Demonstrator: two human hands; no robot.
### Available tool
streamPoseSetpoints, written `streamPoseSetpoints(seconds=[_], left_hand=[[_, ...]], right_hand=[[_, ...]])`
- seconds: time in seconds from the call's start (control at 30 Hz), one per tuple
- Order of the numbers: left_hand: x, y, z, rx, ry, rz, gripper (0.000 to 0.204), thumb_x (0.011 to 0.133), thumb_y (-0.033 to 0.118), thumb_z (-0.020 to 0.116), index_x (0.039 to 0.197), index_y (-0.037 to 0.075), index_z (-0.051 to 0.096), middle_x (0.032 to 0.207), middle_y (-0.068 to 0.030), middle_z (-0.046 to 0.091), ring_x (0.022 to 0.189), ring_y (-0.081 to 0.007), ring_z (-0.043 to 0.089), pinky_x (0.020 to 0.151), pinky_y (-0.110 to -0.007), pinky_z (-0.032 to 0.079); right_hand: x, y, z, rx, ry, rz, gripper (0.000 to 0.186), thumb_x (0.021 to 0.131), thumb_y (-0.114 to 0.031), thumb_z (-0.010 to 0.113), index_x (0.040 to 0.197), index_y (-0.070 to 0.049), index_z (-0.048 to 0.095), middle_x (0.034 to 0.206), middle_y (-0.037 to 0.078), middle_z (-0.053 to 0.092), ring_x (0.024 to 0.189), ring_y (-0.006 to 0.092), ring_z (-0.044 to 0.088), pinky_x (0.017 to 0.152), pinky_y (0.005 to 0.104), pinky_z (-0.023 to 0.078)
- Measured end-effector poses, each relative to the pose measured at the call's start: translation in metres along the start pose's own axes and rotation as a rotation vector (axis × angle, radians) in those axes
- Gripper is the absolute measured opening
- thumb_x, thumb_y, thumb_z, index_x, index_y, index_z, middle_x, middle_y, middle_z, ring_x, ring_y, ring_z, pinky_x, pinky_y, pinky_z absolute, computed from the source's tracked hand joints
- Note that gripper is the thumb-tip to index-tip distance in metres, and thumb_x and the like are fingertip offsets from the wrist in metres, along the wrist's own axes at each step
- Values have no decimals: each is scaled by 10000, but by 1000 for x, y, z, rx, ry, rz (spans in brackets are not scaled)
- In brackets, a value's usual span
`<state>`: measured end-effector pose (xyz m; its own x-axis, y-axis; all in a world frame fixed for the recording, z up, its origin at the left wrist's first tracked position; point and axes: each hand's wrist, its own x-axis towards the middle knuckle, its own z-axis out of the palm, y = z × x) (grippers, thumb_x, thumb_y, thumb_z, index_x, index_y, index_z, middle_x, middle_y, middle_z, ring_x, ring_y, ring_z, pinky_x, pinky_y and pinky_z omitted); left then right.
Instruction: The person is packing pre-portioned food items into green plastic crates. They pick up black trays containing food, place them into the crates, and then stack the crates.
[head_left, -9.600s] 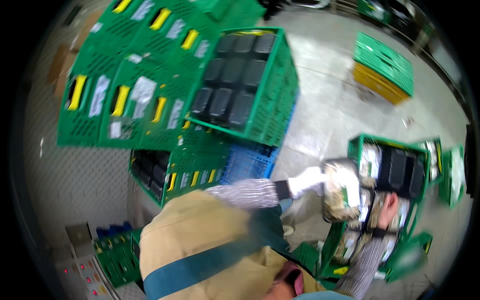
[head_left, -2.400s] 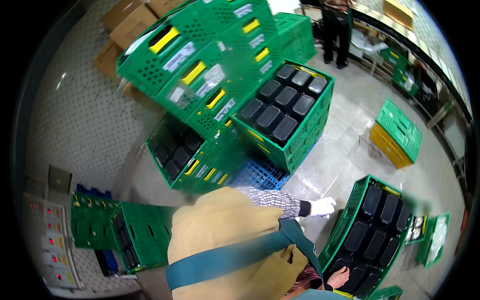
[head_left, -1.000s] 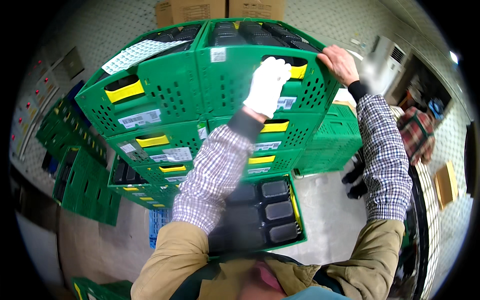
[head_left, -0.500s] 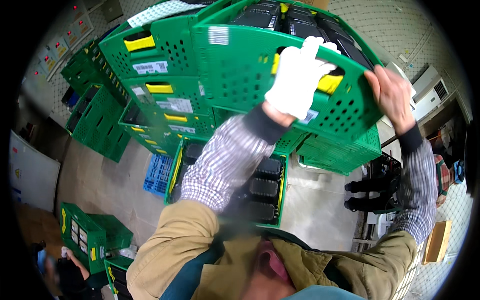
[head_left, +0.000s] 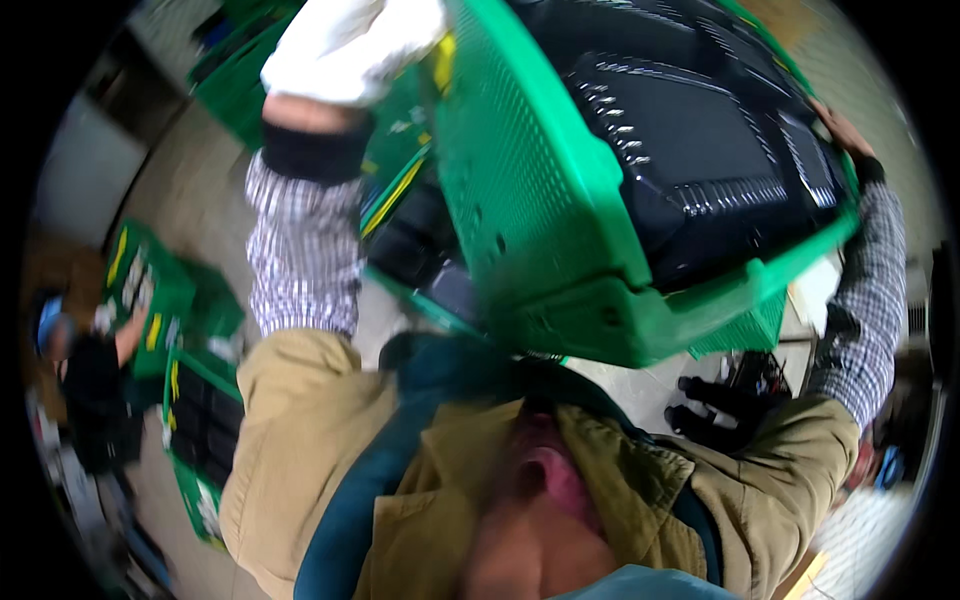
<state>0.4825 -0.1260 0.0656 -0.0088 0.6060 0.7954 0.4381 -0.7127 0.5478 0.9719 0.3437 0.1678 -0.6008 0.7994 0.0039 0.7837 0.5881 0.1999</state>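
My left hand (head_left: 355,55), in a white glove and blurred, is closed on the near end of a green perforated crate (head_left: 535,230), at a yellow handle (head_left: 440,62). The crate is lifted close in front of me and tilted, packed with glossy black plastic trays (head_left: 700,130). My bare right hand (head_left: 840,130) grips the crate's opposite rim at the far right. Below the held crate, partly hidden, stands another green crate with black trays (head_left: 420,240).
A co-worker (head_left: 95,390) in dark clothes stands at the left, reaching to a green crate (head_left: 160,290). A crate of black trays (head_left: 200,430) stands at lower left, stacked green crates (head_left: 235,75) at upper left. Another person's dark legs (head_left: 700,400) show at lower right.
The crate has come off the top of the stack and much nearer, now tilted so its trays face me. My left hand has swung leftward; my right hand has moved outward to the right with it.
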Motion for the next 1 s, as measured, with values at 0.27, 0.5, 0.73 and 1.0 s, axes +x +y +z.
streamPoseSetpoints(seconds=[0.27,0.5,0.73,1.0], left_hand=[[-30,-66,-52,-156,-79,-150,186,819,120,494,870,-36,581,726,-84,573,655,-169,532,622,-252,435],[-62,-123,-96,-408,-46,-359,199,845,136,475,889,-43,550,743,-75,549,643,-141,507,575,-236,412],[-62,-209,-112,-734,-71,-519,215,872,151,455,908,-51,519,760,-66,525,631,-113,482,527,-220,389],[-147,-420,-110,-1238,-364,-928,244,882,208,458,837,-21,531,740,-31,503,566,-68,438,469,-194,346]], right_hand=[[-80,-27,49,396,21,361,441,899,-428,408,920,-33,603,532,-39,439,399,44,370,361,232,264],[-256,-199,49,830,196,778,376,858,-473,493,639,-169,453,484,-80,291,361,29,251,345,206,185],[-298,-274,86,1035,96,1037,288,870,-412,510,751,-151,490,536,-93,359,389,10,273,332,183,190],[-197,-315,287,1278,-101,954,314,871,-390,517,718,-136,413,532,-61,297,404,49,252,351,210,200]])
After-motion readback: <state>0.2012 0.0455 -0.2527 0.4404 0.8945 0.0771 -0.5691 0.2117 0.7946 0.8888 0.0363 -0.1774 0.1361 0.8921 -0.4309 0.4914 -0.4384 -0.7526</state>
